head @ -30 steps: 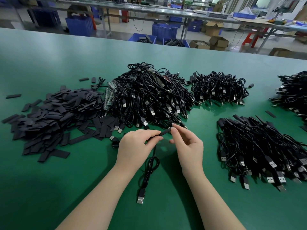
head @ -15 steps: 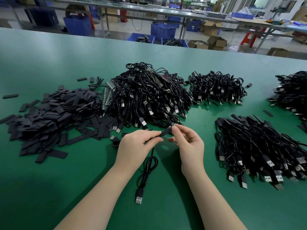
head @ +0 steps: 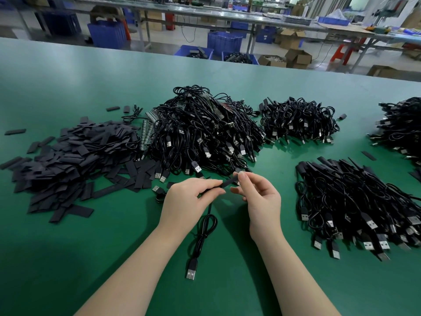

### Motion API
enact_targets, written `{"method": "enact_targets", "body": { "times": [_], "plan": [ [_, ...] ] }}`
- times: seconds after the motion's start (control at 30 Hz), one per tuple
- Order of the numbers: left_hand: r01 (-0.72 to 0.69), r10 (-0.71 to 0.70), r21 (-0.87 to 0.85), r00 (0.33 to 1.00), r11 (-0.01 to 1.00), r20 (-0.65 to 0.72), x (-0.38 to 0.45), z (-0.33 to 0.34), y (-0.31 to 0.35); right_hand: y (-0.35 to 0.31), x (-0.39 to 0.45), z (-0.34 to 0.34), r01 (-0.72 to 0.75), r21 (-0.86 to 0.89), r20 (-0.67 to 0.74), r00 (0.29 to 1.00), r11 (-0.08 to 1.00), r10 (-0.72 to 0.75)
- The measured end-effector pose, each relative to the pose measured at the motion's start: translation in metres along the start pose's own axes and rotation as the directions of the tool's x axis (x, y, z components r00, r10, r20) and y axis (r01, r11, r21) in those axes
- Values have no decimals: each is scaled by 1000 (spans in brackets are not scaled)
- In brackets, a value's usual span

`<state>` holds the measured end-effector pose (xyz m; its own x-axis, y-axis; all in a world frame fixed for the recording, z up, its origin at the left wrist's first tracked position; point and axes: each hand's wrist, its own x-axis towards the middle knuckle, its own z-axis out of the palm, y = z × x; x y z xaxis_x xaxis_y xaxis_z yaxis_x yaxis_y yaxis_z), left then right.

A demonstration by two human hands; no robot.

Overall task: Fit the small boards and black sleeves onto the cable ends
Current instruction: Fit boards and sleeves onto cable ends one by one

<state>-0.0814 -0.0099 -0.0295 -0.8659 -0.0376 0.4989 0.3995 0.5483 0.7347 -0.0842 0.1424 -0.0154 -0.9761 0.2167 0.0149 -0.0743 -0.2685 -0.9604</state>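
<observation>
A: Black sleeve (head: 228, 184) up off the desk (head: 68, 258), pinched between left hand (head: 190, 197) and right hand (head: 262, 197), cable (head: 203, 236) trailing down to its USB plug (head: 191, 269).

B: Barely different from a second back. Right fingertips regripped nearer the sleeve's far end, so probably mid-slide over the cable end. Loose sleeves (head: 68, 160) left, done-looking bundle (head: 355, 201) right.

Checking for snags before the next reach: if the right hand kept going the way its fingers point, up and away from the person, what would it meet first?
Probably the near edge of the big cable pile, just beyond the right hand and its black sleeve; depth is unclear.
</observation>
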Motion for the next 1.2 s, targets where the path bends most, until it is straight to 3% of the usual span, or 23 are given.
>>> {"method": "enact_targets", "body": {
  "times": [0.33, 0.4, 0.5, 0.57, 0.83, 0.9, 1.07, 1.2],
  "plan": [
    [-17, 17, 14, 999, 1000, -40, 0, 0, 1, 6, 1, 1, -7, 17, 62, 998, 1000, 6],
    [-18, 19, 16, 999, 1000, -46, -1, 1, 1, 9, 1, 2, 0, -60, 144, 990, 998, 9],
    [-12, 13, 41, 999, 999, -30, -2, 0, -1, 15, -1, 4, 143, -338, 283, 958, 930, -45],
    [-3, 4, 48, 1000, 999, -17, -1, 0, -2, 18, -1, 3, 147, -361, 270, 962, 921, -48],
    [74, -88, 116, 988, 991, 125, 2, 1, -7, 8, 6, -3, -41, -78, -4, 999, 996, 41],
    [84, -99, 121, 987, 989, 129, 3, 2, -9, 8, 4, -1, -33, -82, 14, 999, 996, 34],
    [82, -91, 104, 992, 991, 86, 0, 3, -11, 14, -3, 6, 117, -324, 198, 979, 939, -53],
    [-4, 2, 55, 999, 998, 35, 2, 3, -6, 5, -1, 8, 69, -159, 102, 993, 985, -53]
  ]
}}
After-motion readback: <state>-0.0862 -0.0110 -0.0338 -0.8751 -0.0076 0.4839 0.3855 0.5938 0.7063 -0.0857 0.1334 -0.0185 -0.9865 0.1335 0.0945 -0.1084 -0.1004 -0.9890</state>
